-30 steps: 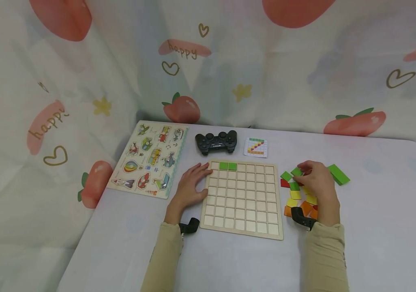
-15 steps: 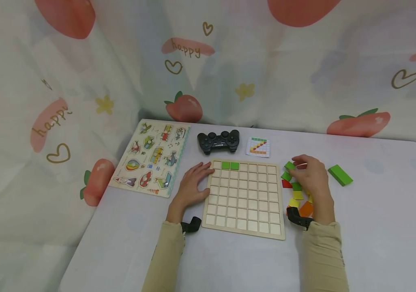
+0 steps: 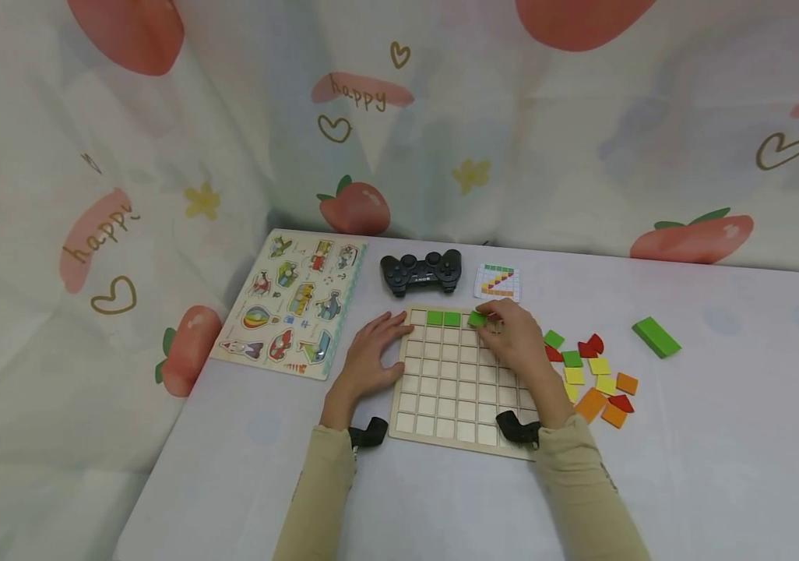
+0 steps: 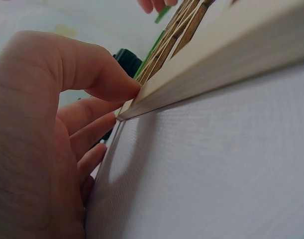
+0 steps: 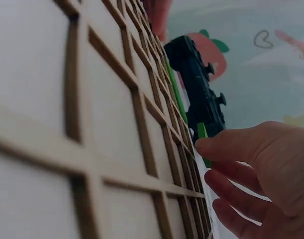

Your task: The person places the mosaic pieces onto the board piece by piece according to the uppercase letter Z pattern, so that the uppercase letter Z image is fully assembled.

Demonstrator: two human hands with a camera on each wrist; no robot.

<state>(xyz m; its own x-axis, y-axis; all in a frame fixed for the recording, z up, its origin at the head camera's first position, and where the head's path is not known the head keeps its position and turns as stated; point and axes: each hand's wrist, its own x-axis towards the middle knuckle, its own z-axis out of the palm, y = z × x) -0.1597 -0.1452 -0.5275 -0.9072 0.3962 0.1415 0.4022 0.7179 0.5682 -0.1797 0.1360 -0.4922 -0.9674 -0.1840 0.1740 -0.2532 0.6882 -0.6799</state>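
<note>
My right hand (image 3: 517, 343) pinches a green square tile (image 3: 476, 319) between thumb and fingers over the top row of the wooden grid board (image 3: 446, 388). In the right wrist view the tile (image 5: 202, 131) shows edge-on, tilted, at the thumb tip. Two green tiles (image 3: 434, 318) sit side by side in that same row, left of the held one. Along the board's left edge rests my left hand (image 3: 369, 358), fingers spread and fairly straight. The left wrist view shows its thumb (image 4: 114, 82) touching the board's rim.
Right of the board lie loose yellow (image 3: 599, 366), orange (image 3: 590, 405), red (image 3: 594, 344) and green tiles (image 3: 571, 359). Farther right is a green block (image 3: 656, 337). Behind the board are a game controller (image 3: 421, 273) and a pattern card (image 3: 498, 281). A picture puzzle (image 3: 287, 304) lies at left.
My right hand has picked a green tile from the loose pile and carried it left to over the board's top row. The left hand has stayed at the board's edge.
</note>
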